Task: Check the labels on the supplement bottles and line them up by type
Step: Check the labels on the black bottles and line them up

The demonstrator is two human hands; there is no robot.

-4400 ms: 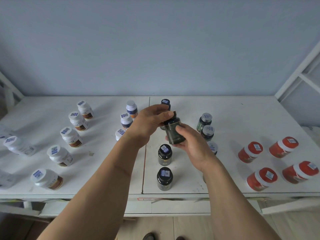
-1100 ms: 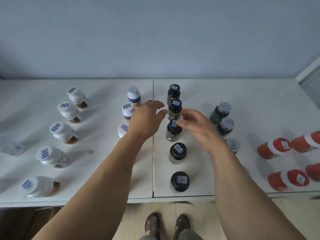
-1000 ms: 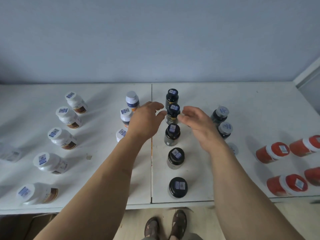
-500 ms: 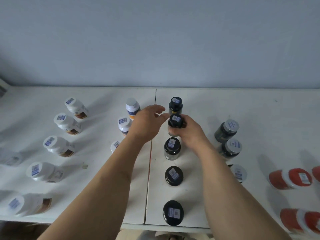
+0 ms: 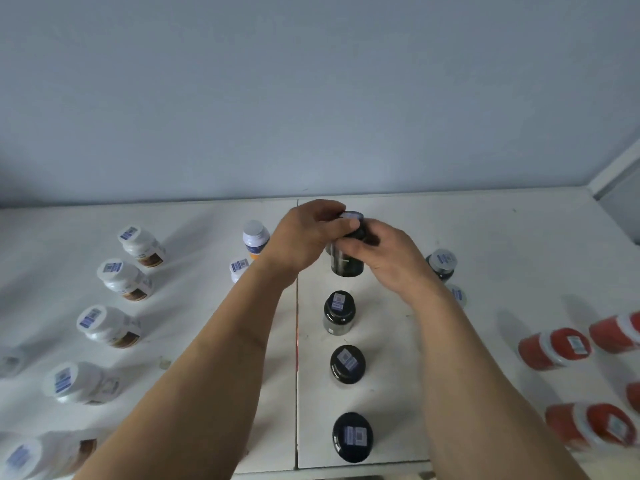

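Dark bottle (image 5: 346, 263), at the far end of the black-capped row on the bench (image 5: 485, 237), is clasped by both hands' grip, left hand (image 5: 304, 237) and right hand (image 5: 388, 258); likely label check, then setting it squarely in line.

A single wide-angle view comes from the person's head, looking forward and steeply down over a white desk (image 5: 485, 237) toward the pale blue wall (image 5: 311, 98) behind it. The camera sits close: both forearms enter from the bottom edge and the hands meet near the picture's middle. The desk's near edge runs along the bottom, and straight lines bow toward the borders.
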